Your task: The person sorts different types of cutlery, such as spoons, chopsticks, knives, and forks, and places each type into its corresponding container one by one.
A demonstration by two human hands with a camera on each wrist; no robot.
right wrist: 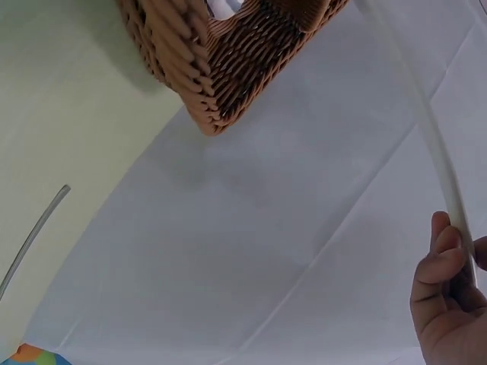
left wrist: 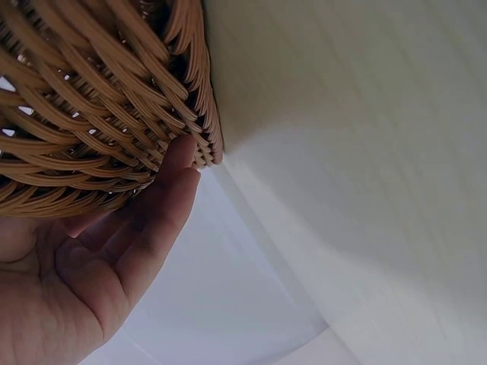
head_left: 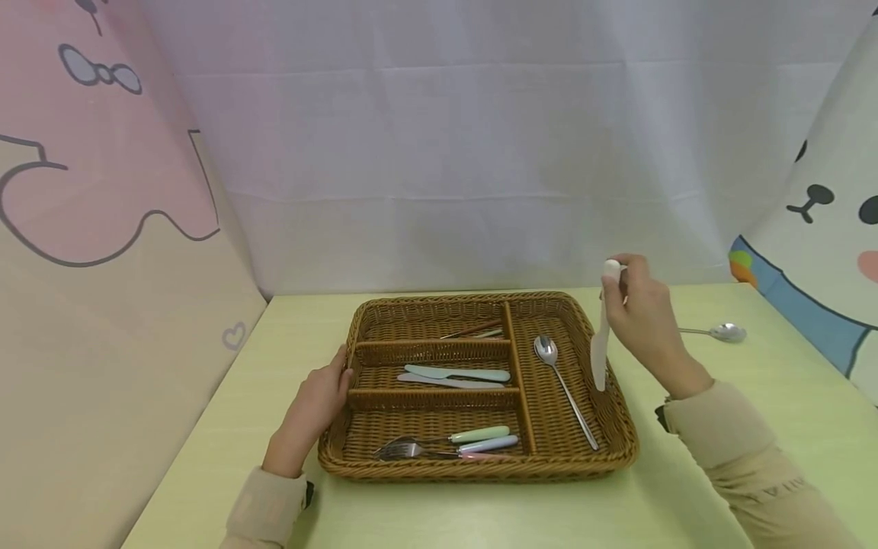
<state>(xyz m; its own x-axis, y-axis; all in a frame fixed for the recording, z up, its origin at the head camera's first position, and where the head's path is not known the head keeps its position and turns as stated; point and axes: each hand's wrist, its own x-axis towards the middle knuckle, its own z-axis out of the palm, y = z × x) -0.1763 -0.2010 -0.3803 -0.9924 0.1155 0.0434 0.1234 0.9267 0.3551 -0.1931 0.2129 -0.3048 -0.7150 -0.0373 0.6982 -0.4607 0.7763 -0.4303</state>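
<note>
My right hand [head_left: 641,316] pinches a white table knife [head_left: 599,354] by its handle, the blade pointing down over the right rim of a brown wicker cutlery basket [head_left: 480,471]. In the right wrist view the knife [right wrist: 426,114] runs upward from the fingertips. My left hand [head_left: 315,404] holds the basket's left side; the left wrist view shows its fingers [left wrist: 156,236] against the outer wicker wall. A long-handled spoon [head_left: 568,396] lies in the long right compartment. Two knives, a pale blue one [head_left: 473,374] among them, lie in the middle left compartment.
Several forks [head_left: 405,450] with pastel handles lie in the front left compartment. Thin utensils [head_left: 480,330] are partly hidden in the back left one. Another spoon [head_left: 727,332] lies on the table right of the basket, partly behind my right hand. A white cloth [head_left: 446,152] hangs behind.
</note>
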